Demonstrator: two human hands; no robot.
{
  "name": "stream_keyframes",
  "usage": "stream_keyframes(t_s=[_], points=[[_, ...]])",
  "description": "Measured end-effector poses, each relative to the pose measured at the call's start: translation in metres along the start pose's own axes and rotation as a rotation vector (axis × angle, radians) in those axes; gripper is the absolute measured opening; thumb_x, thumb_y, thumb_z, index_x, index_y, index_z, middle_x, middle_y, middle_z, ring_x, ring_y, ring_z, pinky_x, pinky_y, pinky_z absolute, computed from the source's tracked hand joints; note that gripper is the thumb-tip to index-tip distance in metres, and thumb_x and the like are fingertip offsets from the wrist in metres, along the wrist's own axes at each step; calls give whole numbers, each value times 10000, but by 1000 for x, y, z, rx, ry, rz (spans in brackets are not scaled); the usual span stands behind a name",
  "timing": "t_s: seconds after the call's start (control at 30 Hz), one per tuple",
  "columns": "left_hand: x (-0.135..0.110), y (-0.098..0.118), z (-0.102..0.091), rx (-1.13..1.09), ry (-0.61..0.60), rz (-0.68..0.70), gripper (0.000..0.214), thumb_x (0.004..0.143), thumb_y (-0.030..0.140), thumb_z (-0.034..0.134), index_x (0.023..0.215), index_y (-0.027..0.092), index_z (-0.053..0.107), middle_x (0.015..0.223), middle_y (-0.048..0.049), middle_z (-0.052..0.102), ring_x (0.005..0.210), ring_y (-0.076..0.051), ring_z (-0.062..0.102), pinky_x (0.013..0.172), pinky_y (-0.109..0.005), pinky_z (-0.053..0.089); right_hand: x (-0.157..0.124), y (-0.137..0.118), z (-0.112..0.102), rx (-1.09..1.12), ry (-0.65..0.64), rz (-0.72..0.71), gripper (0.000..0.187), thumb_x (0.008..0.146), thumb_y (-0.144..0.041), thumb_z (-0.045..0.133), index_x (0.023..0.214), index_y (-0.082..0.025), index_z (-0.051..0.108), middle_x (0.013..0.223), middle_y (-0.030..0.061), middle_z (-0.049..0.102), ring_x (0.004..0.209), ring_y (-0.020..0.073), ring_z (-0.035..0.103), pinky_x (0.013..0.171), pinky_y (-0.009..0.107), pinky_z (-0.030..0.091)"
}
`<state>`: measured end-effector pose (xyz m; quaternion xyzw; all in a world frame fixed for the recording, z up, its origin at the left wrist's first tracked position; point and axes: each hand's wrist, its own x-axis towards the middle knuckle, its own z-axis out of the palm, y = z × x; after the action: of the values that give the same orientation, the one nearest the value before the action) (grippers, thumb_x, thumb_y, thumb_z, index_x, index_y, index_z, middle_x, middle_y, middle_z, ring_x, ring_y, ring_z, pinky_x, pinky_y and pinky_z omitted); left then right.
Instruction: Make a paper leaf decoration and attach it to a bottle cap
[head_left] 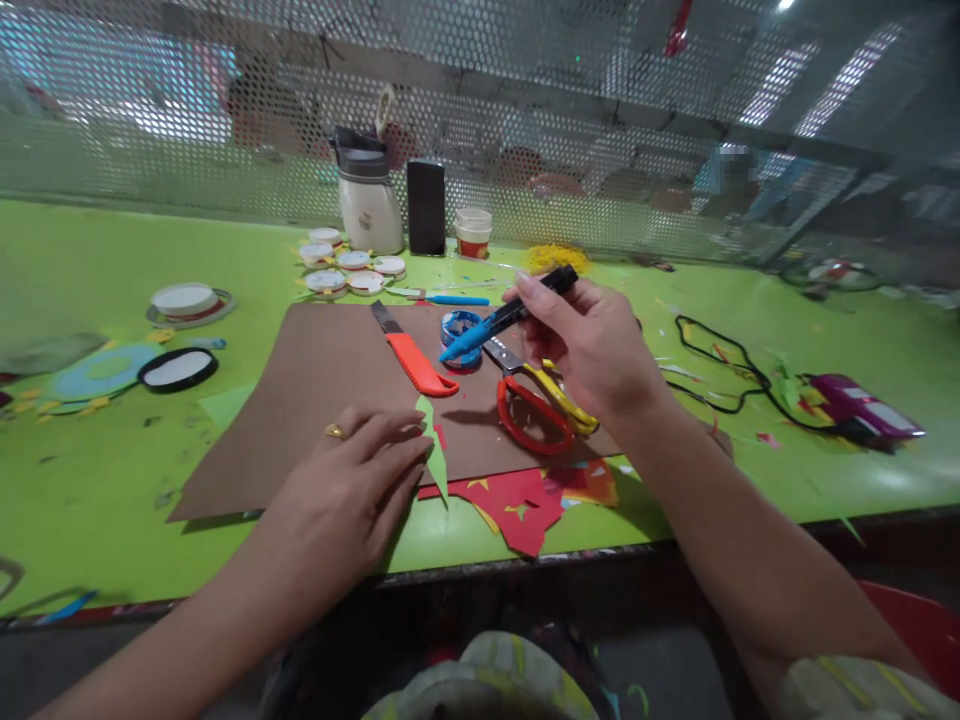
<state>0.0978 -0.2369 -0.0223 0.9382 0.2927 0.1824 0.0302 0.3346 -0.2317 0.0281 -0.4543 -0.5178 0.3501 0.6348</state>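
My right hand (592,345) is raised above the brown board (322,360), its fingers closed on a black marker pen (517,308) with a blue end pointing down to the left. Palm down on the board, my left hand (367,470) has its fingertips on a pointed light-green paper piece (433,455); the thumb is hidden. Under the raised hand lie scissors (529,430) with red and yellow handles. A roll of blue tape (459,330) sits behind the pen's blue end. An orange-handled cutter knife (412,362) is to its left.
Red paper scraps (525,505) poke out beneath the board's front edge. Behind stand a white jug (370,210), a black phone (426,208) and stacked cups (473,235). Round white discs (352,262) lie nearby. A corded purple item (866,408) lies right. Perforated mesh (480,110) rises at the back.
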Motion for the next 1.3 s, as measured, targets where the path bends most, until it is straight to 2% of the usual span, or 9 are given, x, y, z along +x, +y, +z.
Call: stream_keyframes(t_s=[0.13,0.37,0.57,0.8,1.0,1.3], points=[[-8,3,5,-1,20,39,327,915,254,471,1170,114,621,1169,-121,660,1111,-264,524,963,-437,419,-11,2,2,7,-34,24,236,794,-425,695,744,-197,658,561,-41,516,468,77,456,415,207,397],[-8,7,1,3,61,69,283,897,261,512,1100,130,659,1120,-94,692,1059,-266,555,913,-416,443,-33,5,11,-119,-92,92,161,838,-369,657,843,-210,679,547,-46,521,427,82,463,389,208,366],[-5,2,2,15,121,94,272,900,290,489,1002,164,707,1030,-66,726,974,-266,592,839,-411,471,-34,9,14,-282,-124,76,148,856,-352,634,890,-219,689,563,-43,530,459,94,471,434,222,393],[-11,-3,13,142,171,174,301,909,236,448,1021,140,710,1098,-123,699,1036,-300,562,862,-451,476,-38,10,18,-337,-133,65,100,843,-321,649,868,-239,701,546,-36,550,455,107,498,411,221,375],[-14,-6,19,139,139,117,326,901,301,457,1083,161,689,1165,-127,669,1065,-307,556,854,-449,494,-38,15,19,-303,-149,111,120,843,-336,653,893,-237,699,559,-27,580,432,108,508,394,224,372],[-13,-5,15,120,130,93,324,899,306,458,1066,173,702,1145,-114,682,1041,-295,566,848,-435,495,-37,18,18,-297,-163,98,129,846,-352,649,912,-255,704,580,-17,580,435,120,516,391,234,388]])
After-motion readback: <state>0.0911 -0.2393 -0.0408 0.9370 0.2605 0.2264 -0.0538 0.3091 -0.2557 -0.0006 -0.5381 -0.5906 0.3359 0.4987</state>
